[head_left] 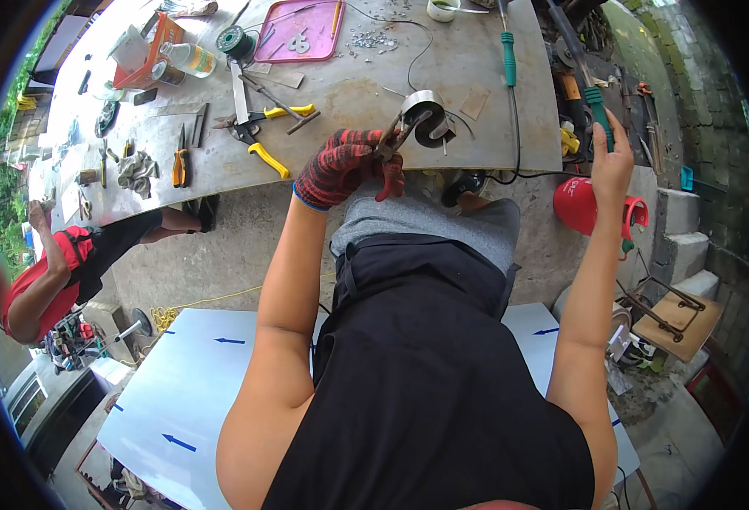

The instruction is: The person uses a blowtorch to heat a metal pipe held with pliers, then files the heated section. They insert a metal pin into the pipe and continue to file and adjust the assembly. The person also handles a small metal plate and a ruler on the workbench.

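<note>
My left hand (pixel 346 168), in a red and black striped knit glove, is closed around a pair of pliers (pixel 387 146) at the table's near edge. The pliers' jaws meet a shiny curled metal strip (pixel 425 104), bent into a hook-like shape. Out to the right, my bare right hand (pixel 612 160) is wrapped round the green handle of a long-tubed torch (pixel 597 109), its tube running up and away. Yellow-handled snips (pixel 260 136) and a T-shaped metal tool (pixel 285 109) lie left of the gloved hand.
A second green-handled tool (pixel 509 59) with a cord lies on the metal table (pixel 357 93). Farther back are a pink tray (pixel 300 53), a wire spool (pixel 235 42) and an orange basket (pixel 158 55). A red gas cylinder (pixel 574 204) stands at right. Another person (pixel 56 263) works at left.
</note>
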`<act>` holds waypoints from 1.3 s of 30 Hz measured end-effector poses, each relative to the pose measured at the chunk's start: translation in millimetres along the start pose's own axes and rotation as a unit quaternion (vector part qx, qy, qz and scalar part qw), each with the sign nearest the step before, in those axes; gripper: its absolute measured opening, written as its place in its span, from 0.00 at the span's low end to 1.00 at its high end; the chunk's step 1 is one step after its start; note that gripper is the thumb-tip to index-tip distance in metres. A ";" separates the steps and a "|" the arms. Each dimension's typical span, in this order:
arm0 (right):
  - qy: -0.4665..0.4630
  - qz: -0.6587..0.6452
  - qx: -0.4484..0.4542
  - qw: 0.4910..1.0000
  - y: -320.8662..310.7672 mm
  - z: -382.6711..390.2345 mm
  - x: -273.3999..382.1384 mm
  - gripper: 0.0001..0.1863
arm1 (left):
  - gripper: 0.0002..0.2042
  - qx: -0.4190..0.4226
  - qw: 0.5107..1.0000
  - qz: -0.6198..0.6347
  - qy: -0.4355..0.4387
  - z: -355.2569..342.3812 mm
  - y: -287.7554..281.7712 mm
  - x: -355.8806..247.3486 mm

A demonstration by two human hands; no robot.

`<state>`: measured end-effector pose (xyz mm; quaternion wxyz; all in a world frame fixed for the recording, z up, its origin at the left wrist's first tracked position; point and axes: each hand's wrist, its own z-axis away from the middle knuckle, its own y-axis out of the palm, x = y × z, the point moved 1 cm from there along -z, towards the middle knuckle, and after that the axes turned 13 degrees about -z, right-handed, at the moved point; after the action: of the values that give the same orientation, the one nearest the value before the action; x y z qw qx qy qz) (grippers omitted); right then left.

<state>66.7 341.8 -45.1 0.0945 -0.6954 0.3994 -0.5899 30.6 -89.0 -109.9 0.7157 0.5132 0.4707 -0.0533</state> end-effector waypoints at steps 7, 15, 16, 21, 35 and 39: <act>-0.019 -0.011 -0.021 1.000 59.1 -31.1 -60.5 0.22 | 0.27 -0.016 0.999 0.031 -0.024 -7.3 -11.5 23.2; -0.067 -0.008 -0.024 0.997 106.2 -64.4 -92.2 0.21 | 0.29 -0.037 0.994 0.072 -0.072 -25.0 -16.5 39.4; -0.068 -0.002 -0.019 0.997 111.2 -65.1 -99.1 0.21 | 0.29 -0.043 0.993 0.073 -0.083 -23.6 -19.5 43.4; -0.027 -0.019 0.011 0.999 130.5 -76.6 -109.4 0.20 | 0.28 -0.052 0.990 0.104 -0.073 -30.7 -22.9 54.6; -0.038 0.051 0.040 0.997 161.9 -85.0 -145.3 0.25 | 0.27 -0.041 0.988 0.093 -0.112 -45.2 -32.4 56.7; -0.055 0.031 0.056 0.996 160.9 -86.3 -153.7 0.27 | 0.30 -0.033 0.991 0.093 -0.087 -46.6 -31.3 67.6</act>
<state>-79.8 366.9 -231.9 0.1737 -0.7079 0.3813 -0.5686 21.5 -39.6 -182.0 0.7721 0.5245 0.3583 -0.0159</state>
